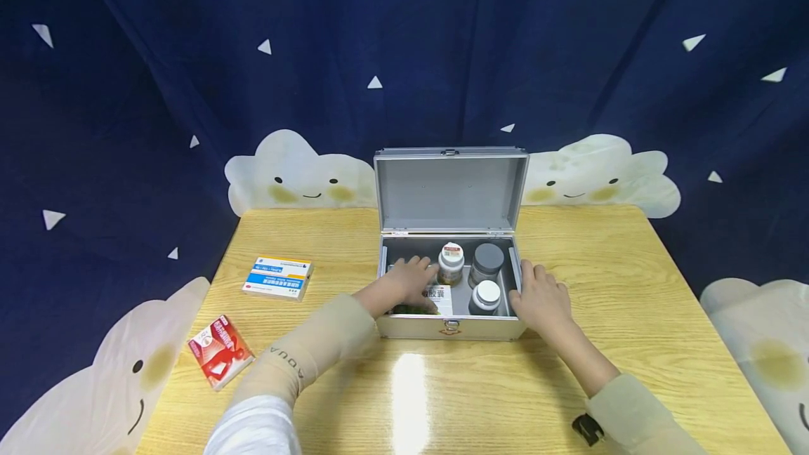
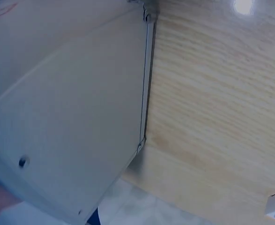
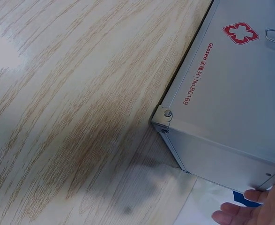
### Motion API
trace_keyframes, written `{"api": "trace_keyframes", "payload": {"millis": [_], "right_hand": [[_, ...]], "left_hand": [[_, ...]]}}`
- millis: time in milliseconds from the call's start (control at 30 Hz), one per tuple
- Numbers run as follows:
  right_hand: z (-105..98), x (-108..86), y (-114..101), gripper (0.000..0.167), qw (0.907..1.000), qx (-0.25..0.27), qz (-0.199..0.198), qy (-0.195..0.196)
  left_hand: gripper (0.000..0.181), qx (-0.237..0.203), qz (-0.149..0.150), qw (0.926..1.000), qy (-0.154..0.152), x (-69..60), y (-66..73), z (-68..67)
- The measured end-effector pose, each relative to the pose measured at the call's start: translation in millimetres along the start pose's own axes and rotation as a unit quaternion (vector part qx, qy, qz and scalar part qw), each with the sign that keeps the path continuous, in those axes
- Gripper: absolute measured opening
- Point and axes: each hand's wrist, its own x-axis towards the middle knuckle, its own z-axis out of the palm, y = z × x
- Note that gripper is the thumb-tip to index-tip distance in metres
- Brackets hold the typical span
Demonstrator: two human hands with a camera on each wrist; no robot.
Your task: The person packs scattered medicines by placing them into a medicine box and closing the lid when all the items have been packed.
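A silver metal case [image 1: 417, 329] stands on the table with its lid [image 1: 450, 194] raised. Over its left part is my left hand [image 1: 413, 282], fingers spread and reaching inside above a white and green box [image 1: 440, 298]; whether it touches the box cannot be told. My right hand [image 1: 545, 302] rests against the case's right wall, fingers relaxed, seen also at the case's edge in the right wrist view [image 3: 254, 208]. Inside stand a white bottle with a labelled cap [image 1: 451, 264], a grey-lidded jar [image 1: 487, 263] and a white-capped bottle [image 1: 485, 298].
On the table's left lie a blue and white box [image 1: 278, 278] and a red box [image 1: 220, 352]. A small black object [image 1: 588, 429] lies near the right sleeve. A dark blue curtain [image 1: 430, 41] hangs behind the table [image 1: 619, 286].
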Motion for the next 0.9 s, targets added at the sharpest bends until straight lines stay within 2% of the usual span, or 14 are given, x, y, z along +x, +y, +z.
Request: {"api": "trace_keyframes", "payload": {"millis": [100,233,467,600,733,900], "right_hand": [[0,0.2,-1,0.055,1.0,0.001,0.0,-0.001],[0,0.3,-1,0.054,1.0,0.001,0.0,0.001],[1,0.8,0,0.055,1.0,0.002,-0.001,0.007],[1,0.4,0,0.055,1.0,0.003,0.0,0.005],[0,0.0,0,0.055,1.0,0.002,0.0,0.001],[0,-0.1,-1,0.055,1.0,0.003,-0.002,-0.001]], "left_hand": [[0.079,0.0,0.014,0.9997,0.02,-5.8,-5.0,-5.4],[0.071,0.002,0.03,0.9977,0.061,-14.2,-12.3,-10.3],[0.067,0.016,0.058,0.9861,0.155,-28.9,-28.6,-14.9],[0.066,0.015,0.072,0.9757,0.206,-37.7,-38.2,-16.1],[0.063,0.011,0.086,0.9615,0.261,-47.6,-48.7,-16.3],[0.058,-0.001,0.099,0.9359,0.338,-57.9,-64.0,-12.3]]}}
